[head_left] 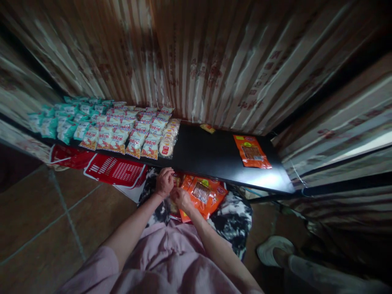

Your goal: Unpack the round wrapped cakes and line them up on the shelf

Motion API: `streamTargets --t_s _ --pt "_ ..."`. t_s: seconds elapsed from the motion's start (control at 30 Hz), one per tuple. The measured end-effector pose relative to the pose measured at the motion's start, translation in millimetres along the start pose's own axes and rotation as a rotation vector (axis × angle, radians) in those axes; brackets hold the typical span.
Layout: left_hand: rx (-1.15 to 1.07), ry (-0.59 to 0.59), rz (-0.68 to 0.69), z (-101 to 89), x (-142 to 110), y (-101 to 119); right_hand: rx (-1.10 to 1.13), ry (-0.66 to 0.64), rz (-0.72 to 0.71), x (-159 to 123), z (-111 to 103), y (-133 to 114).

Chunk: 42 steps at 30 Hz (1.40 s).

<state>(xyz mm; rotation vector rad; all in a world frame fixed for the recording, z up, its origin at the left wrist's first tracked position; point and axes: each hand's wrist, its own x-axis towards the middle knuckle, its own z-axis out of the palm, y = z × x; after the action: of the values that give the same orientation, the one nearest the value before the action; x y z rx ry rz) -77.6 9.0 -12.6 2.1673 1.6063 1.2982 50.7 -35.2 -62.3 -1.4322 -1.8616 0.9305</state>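
In my lap, my left hand (165,182) is closed, its fingers curled at the top edge of a partly hidden red and yellowish snack packet (174,209). My right hand (181,199) pinches at the same packet, close beside the left; the fingertips are partly hidden. Orange snack packets (201,190) with clear windows lie in my lap, just right of my right hand. Past my hands, the black shelf (202,151) carries a single flat orange packet (251,152) at its right.
Rows of white and orange snack bags (118,138) and teal bags (66,130) fill the shelf's left side, with round wrapped snacks (167,146) beside them. A small yellow packet (207,128) lies at the back. Red printed bags (114,170) hang below. Another person's shoe (274,250) is at right.
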Motion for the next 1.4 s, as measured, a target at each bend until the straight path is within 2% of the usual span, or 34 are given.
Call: streamTargets --t_s 0.1,0.2,0.27,0.37,0.47,0.67,0.73,0.87,0.93,1.2,1.4 --pt "0.012 -0.119 -0.024 3.0 -34 11 0.013 -0.022 0.001 -18 12 12" --pt "0.060 -0.422 -0.090 5.2 -63 22 0.034 -0.003 0.007 -28 17 18" --pt "0.113 -0.593 -0.165 6.1 -73 26 0.046 0.008 0.020 -29 20 20" --pt "0.184 -0.700 -0.313 8.7 -76 28 0.053 0.021 0.050 -31 25 21" --pt "0.207 -0.711 -0.393 13.5 -72 25 0.054 0.031 0.076 -33 29 22" --pt "0.199 -0.708 -0.446 24.0 -72 20 0.073 0.051 0.120 -38 30 24" --pt "0.195 -0.647 -0.478 28.4 -72 18 0.085 0.064 0.146 -38 30 24" --pt "0.169 -0.422 -0.595 40.1 -69 13 0.112 0.098 0.214 -34 30 25" --pt "0.180 -0.373 -0.608 45.3 -67 10 0.129 0.111 0.256 -31 29 25" --pt "0.268 -0.448 -0.519 48.1 -53 2 0.314 0.094 0.408 -21 21 25" --pt "0.267 -0.528 -0.692 47.7 -33 5 0.585 0.120 0.486 -5 25 22"
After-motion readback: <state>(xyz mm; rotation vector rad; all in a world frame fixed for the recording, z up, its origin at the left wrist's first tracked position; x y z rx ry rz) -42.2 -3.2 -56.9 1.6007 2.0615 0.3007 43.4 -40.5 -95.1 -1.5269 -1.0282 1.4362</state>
